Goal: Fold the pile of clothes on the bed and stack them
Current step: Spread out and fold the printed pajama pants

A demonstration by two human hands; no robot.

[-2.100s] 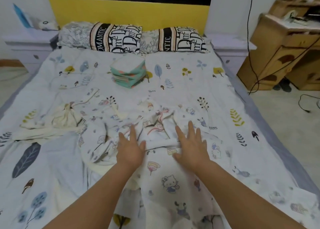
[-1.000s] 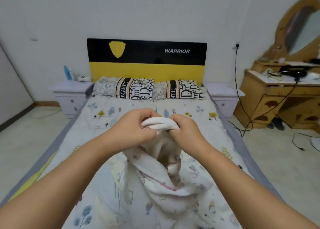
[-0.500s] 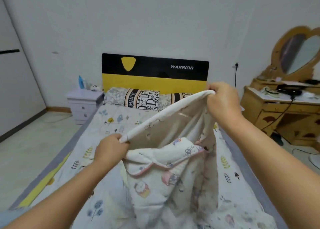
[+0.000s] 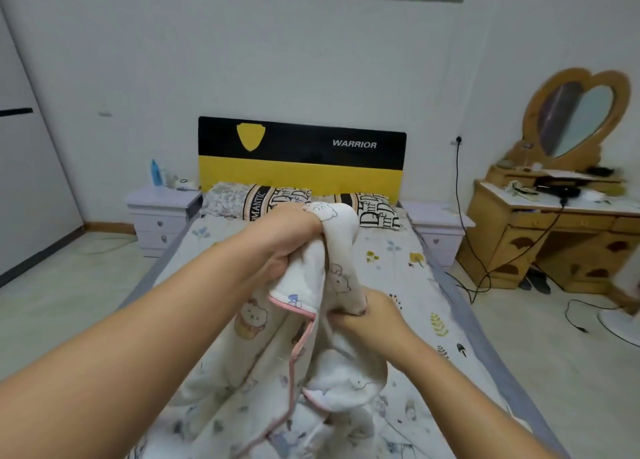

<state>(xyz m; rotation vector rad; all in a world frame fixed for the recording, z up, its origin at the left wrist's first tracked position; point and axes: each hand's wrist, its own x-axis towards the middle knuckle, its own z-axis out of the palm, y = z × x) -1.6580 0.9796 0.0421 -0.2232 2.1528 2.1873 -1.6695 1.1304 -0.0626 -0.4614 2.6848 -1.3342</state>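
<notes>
A white cartoon-print garment with pink trim (image 4: 332,275) hangs in the air over the bed (image 4: 391,261). My left hand (image 4: 287,240) grips its upper part, raised in front of the pillows. My right hand (image 4: 363,313) holds a lower fold of the same garment, below and to the right of the left hand. The rest of the cloth trails down toward the bedspread. The pile of clothes and the folded stack are hidden behind my arms and the garment.
Patterned pillows (image 4: 273,202) lie against a black-and-yellow headboard (image 4: 301,160). Pale nightstands (image 4: 162,212) flank the bed. A wooden dressing table (image 4: 554,236) with a heart-shaped mirror stands at the right, cables (image 4: 485,278) trailing over the floor.
The garment was lifted off the bed and spread wide between both hands. Now my right hand has dropped lower and my left hand has risen, bringing the cloth together.
</notes>
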